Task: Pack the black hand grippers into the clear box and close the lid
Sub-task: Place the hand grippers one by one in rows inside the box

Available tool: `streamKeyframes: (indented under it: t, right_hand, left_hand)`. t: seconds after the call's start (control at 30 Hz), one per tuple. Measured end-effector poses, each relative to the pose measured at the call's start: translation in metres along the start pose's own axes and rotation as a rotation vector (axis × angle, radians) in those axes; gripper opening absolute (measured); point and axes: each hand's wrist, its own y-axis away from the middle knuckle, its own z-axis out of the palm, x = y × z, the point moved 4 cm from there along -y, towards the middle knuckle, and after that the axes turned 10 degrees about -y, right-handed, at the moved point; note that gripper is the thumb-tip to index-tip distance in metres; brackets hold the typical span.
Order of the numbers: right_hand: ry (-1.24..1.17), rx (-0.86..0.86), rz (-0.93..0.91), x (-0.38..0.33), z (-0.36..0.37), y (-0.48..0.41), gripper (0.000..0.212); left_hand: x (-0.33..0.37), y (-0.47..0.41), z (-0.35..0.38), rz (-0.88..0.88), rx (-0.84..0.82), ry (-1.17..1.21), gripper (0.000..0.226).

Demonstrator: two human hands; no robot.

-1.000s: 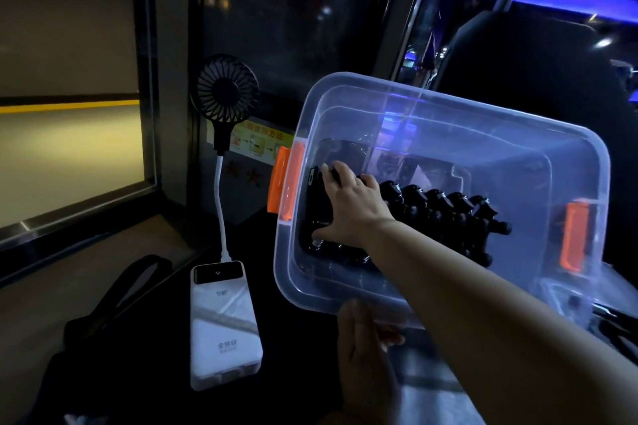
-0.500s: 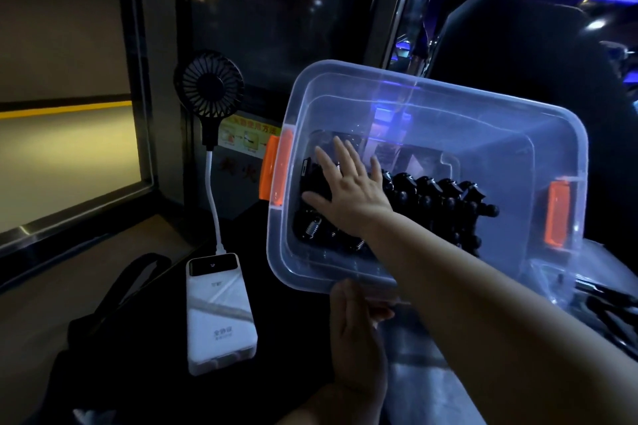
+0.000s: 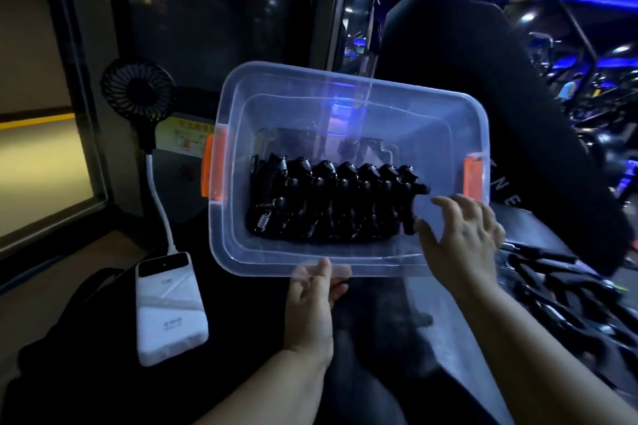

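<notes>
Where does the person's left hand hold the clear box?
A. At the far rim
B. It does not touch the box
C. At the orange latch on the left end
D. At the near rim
D: the left hand grips the near rim of the clear box, with its thumb over the edge, and both orange latches are free.

I cannot count the black hand grippers (image 3: 331,203) inside the clear box (image 3: 431,128); they overlap in one dark row. My left hand (image 3: 312,304) holds the box's near rim, its fingers showing only dimly through the plastic. My right hand (image 3: 462,238), at the box's near right corner, is blurred. Right of the box, loose grippers (image 3: 552,293) merge into shadow and run off the picture's edge. Left of the box, the yellow label (image 3: 186,138) is partly behind the rim, its print too small to read.
</notes>
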Motion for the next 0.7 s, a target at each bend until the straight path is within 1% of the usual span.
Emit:
streamKeyframes:
  t: [0.03, 0.13, 0.17, 0.23, 0.3, 0.33, 0.43, 0.5, 0.57, 0.7]
  right_hand:
    - [-0.017, 0.008, 0.045, 0.009, -0.002, 0.005, 0.046]
    - [-0.033, -0.010, 0.153, 0.026, -0.007, 0.017, 0.064]
    - [-0.055, -0.038, 0.202, 0.030, -0.006, 0.020, 0.069]
    - [-0.175, -0.117, 0.282, 0.037, -0.004, 0.022, 0.075]
    - [-0.268, -0.149, 0.288, 0.039, -0.004, 0.023, 0.080]
    - [-0.276, -0.152, 0.293, 0.039, -0.006, 0.024, 0.083]
    - [-0.216, -0.174, 0.369, 0.048, -0.012, 0.027, 0.092]
    - [-0.177, -0.163, 0.410, 0.062, -0.015, 0.031, 0.084]
    - [-0.117, -0.148, 0.434, 0.078, -0.021, 0.035, 0.068]
    - [0.127, -0.171, 0.431, 0.101, -0.042, 0.048, 0.044]
  left_hand:
    - [0.000, 0.000, 0.001, -0.028, -0.020, 0.015, 0.016]
    - [-0.004, 0.005, 0.012, -0.156, -0.152, 0.050, 0.012]
    - [-0.005, 0.007, 0.018, -0.209, -0.209, 0.060, 0.010]
    - [-0.007, 0.010, 0.029, -0.296, -0.290, 0.067, 0.008]
    - [-0.009, 0.009, 0.034, -0.327, -0.311, 0.044, 0.009]
    - [-0.010, 0.008, 0.036, -0.329, -0.311, 0.025, 0.010]
    - [-0.014, 0.006, 0.038, -0.327, -0.324, -0.029, 0.010]
    - [-0.015, 0.007, 0.039, -0.324, -0.336, -0.039, 0.010]
    - [-0.016, 0.007, 0.039, -0.307, -0.341, -0.032, 0.011]
    - [-0.018, 0.005, 0.036, -0.265, -0.339, -0.032, 0.020]
